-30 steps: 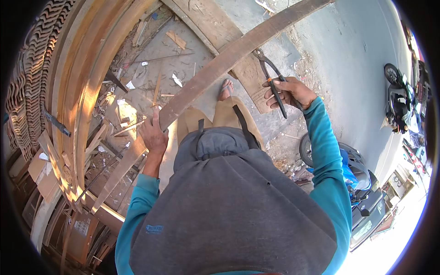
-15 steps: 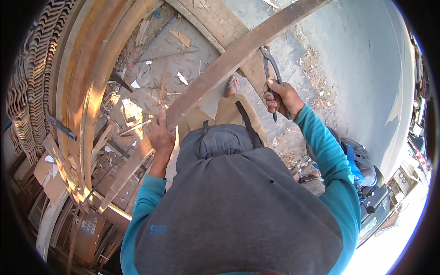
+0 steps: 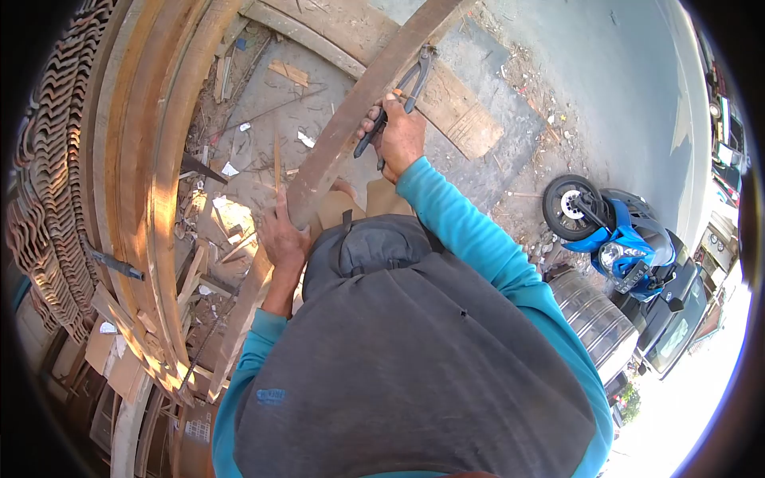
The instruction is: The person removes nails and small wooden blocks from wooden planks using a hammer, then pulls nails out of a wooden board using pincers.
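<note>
A long brown wooden plank slants from my waist up to the top of the head view. My left hand grips its near end, with the thumb on the right side and the fingers along the left; part of the grip is hidden. In my right hand is a pair of pincers, the fingers wrapped round the dark handles. The pincers' jaws point away from me, over the plank's right edge; whether they touch the wood I cannot tell.
Tall curved timbers stand at my left beside stacked roof tiles. A wide board lies on the ground ahead, among wood scraps and debris. A blue motorcycle is parked at right, near a ribbed metallic cylinder.
My right hand has moved left with the pincers, from beside the plank to close against it. The plank's far end has swung left in view, while my left hand keeps its grip.
</note>
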`<state>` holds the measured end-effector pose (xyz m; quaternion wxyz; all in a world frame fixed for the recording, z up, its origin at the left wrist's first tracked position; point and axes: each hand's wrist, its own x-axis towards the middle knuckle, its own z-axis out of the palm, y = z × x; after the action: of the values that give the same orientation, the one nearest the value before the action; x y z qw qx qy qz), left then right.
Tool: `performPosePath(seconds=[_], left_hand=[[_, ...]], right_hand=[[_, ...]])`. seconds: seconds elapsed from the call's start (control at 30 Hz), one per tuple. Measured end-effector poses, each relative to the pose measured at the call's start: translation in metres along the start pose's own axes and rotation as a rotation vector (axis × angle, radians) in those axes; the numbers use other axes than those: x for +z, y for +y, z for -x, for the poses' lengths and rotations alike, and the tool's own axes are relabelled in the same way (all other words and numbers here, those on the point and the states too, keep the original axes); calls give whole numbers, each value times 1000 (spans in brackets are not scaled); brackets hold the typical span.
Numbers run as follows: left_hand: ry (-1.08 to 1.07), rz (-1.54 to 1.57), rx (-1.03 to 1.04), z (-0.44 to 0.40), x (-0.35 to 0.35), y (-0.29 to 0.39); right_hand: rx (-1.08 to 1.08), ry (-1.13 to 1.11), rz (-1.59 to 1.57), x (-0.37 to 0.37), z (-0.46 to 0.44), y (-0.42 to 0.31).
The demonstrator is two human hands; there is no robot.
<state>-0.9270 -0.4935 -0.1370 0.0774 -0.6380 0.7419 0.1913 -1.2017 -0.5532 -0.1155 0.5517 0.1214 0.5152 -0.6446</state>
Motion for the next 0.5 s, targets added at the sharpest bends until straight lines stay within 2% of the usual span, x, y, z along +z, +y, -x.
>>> performPosePath(seconds=[0.1, 0.17, 0.2, 0.27, 0.37, 0.5], left_hand=[[-27, 8, -5, 3, 1, -3], [68, -37, 59, 9, 3, 3], [52, -72, 11, 10, 3, 9], [87, -90, 10, 11, 8, 12], [116, -122, -43, 15, 20, 10], [212, -121, -10, 16, 24, 12]], right_hand=[[29, -19, 33, -3, 1, -5], [73, -58, 275, -27, 7, -25], [71, -67, 283, -35, 10, -42], [216, -126, 454, -53, 16, -84], [414, -347, 449, -83, -5, -136], [597, -596, 626, -104, -40, -186]])
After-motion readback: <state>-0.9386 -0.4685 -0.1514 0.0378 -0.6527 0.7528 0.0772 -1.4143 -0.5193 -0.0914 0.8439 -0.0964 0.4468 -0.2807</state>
